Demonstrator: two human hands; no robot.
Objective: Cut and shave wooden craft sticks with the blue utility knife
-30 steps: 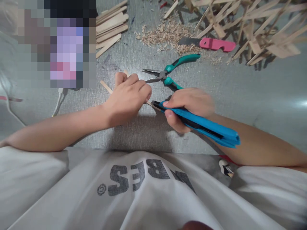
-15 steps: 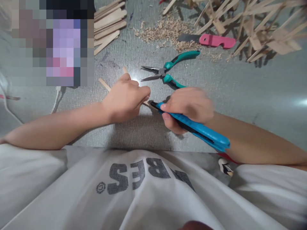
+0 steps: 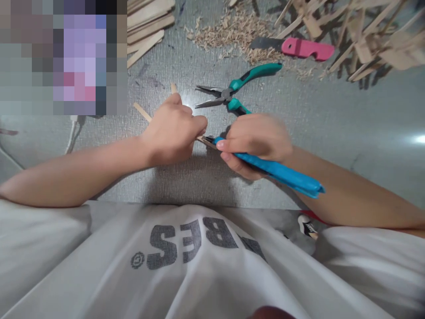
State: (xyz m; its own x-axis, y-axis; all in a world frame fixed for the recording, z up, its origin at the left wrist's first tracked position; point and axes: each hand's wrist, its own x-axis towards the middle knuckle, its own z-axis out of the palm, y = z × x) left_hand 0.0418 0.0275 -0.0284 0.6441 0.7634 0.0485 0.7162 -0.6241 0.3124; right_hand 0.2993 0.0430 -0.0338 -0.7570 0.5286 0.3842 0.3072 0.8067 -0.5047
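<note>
My left hand (image 3: 175, 130) is closed on a thin wooden craft stick (image 3: 142, 112), whose ends stick out on both sides of the fist. Another stick tip (image 3: 174, 88) shows above the knuckles; how it lies under the hand is hidden. A blue utility knife (image 3: 282, 170) is gripped in my right hand (image 3: 257, 144), its tip against the stick's end just right of my left fingers. Green-handled needle-nose pliers (image 3: 226, 95) lie with jaws spread just beyond both hands.
Wood shavings (image 3: 229, 31) are heaped at the back, beside a pink folding knife (image 3: 308, 48) with its blade out. Joined craft sticks (image 3: 358, 40) fill the back right. Loose sticks (image 3: 151, 24) lie back left, near a white cable (image 3: 72, 135) and a blurred-out patch.
My right hand and the blue utility knife have shifted slightly left, and the knife has turned a little. My left hand keeps its hold. The whole view has moved slightly.
</note>
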